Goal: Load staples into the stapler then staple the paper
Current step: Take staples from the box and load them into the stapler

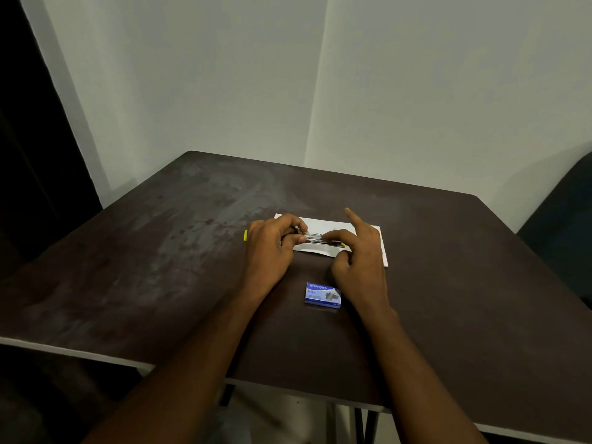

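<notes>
Loading was the step we judged to be in hand, and only the head view was ours to catalogue.

Head view, item one: a small metal stapler with yellow trim [315,239], lying opened lengthwise over a white folded sheet of paper [333,226] on the dark brown worn tabletop [160,251]. Its silver channel showed between our two hands; a yellow end [245,235] stuck out past the left wrist.

Item two: our left hand [272,248], thumb and fingers closed around the stapler's left end, holding it steady.

Item three: our right hand [358,254], middle finger and thumb pinched at the channel's right part, index finger raised free. Whether a strip of staples sat under those fingertips we could not tell; it was too small and dim.

Item four: a small blue cardboard staple box [323,294], closed as far as we could see, lying near the table's front, just beside the right wrist and apart from the paper.

Handling note, as judgement: the left grip should keep the magazine flat and still, while the right seats the strip legs-down and square in the channel, sliding it fully home before the top is shut. A tilted strip would likely jam; the paper beneath might shift if pressed sideways.
</notes>
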